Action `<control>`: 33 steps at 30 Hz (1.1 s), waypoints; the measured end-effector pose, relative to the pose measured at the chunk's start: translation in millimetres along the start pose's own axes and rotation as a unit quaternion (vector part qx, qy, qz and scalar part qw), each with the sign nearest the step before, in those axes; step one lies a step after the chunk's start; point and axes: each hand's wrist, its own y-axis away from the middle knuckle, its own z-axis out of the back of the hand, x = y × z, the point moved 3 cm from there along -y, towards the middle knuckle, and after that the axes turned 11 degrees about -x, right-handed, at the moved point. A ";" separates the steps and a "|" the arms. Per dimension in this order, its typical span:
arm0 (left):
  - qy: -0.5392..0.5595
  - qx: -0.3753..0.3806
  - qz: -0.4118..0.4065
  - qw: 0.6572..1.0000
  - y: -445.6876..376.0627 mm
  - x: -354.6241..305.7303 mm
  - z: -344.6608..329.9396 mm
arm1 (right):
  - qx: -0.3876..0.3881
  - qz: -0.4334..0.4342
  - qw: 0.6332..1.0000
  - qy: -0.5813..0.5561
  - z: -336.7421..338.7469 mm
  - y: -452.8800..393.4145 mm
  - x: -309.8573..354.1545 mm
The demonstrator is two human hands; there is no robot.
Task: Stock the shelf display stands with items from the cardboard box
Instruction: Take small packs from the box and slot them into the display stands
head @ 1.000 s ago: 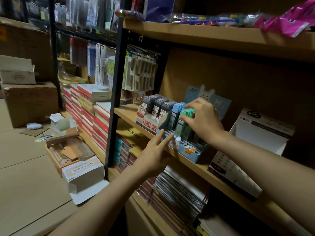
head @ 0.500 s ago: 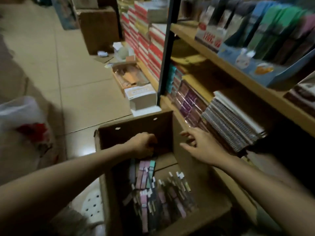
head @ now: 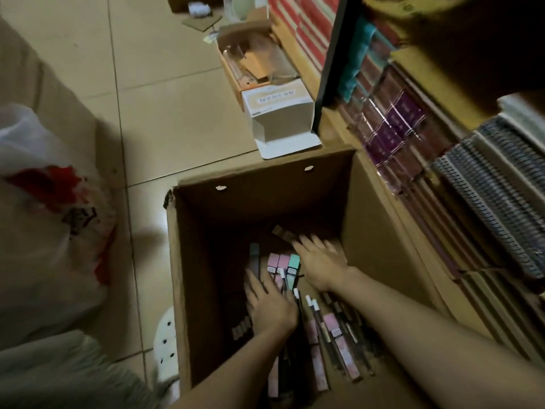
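Note:
A deep brown cardboard box (head: 194, 261) stands open on the floor below me. At its bottom lie several slim pastel packs, pink (head: 336, 329) and mint green (head: 293, 262), mixed with pens. Both my hands are down inside it. My left hand (head: 269, 305) rests flat on the packs with its fingers spread. My right hand (head: 320, 262) lies further in, fingers stretched out over the packs near the far wall. Neither hand grips anything. The display stands on the upper shelf are out of view.
Shelves on the right hold wrapped purple notebooks (head: 395, 125) and spiral notebooks (head: 498, 202). A small white carton (head: 280, 113) and an open tray box (head: 250, 63) sit on the tiled floor beyond. A white and red plastic bag (head: 44, 216) lies at left, a white stool (head: 166, 343) beside the box.
A second ago both hands were at the blue display stand on the shelf. My view dropped to the floor box, and both hands went down onto the packs inside.

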 end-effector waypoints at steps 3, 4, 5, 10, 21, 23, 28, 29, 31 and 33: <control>-0.010 -0.034 -0.024 0.999 2.1 0.2 -5.3 | 0.000 0.015 0.999 0.043 -9.9 -17.2 -5.5; -0.003 -0.044 -0.027 0.999 3.8 -0.1 -5.2 | -0.005 0.011 0.999 0.051 -13.4 -17.7 -8.0; 0.006 -0.054 -0.030 0.998 6.0 -0.5 -4.9 | -0.019 0.005 0.998 0.053 -16.6 -14.9 -9.9; 0.043 -0.129 -0.006 0.991 2.9 1.2 3.2 | -0.113 -0.063 0.992 -0.011 -32.8 19.0 -13.0; 0.162 -0.107 0.136 0.971 -28.9 -4.6 5.3 | -0.158 -0.163 0.966 -0.127 -24.8 14.9 -28.4; 0.152 -0.114 0.129 0.973 -28.9 -5.1 5.8 | -0.156 -0.178 0.962 -0.139 -24.2 10.2 -29.6; 0.213 -0.131 0.132 0.959 -24.1 -2.2 7.5 | -0.138 -0.223 0.944 -0.198 -24.7 7.9 -27.5; 0.229 -0.126 0.132 0.956 -23.2 -1.7 6.4 | -0.136 -0.234 0.939 -0.213 -23.9 8.7 -26.0; 0.240 -0.107 0.129 0.956 -23.1 -2.7 3.9 | -0.137 -0.265 0.922 -0.248 -21.6 11.6 -23.8; 0.219 -0.084 0.119 0.965 -25.0 -5.5 0.3 | -0.137 -0.309 0.892 -0.299 -18.4 16.8 -23.4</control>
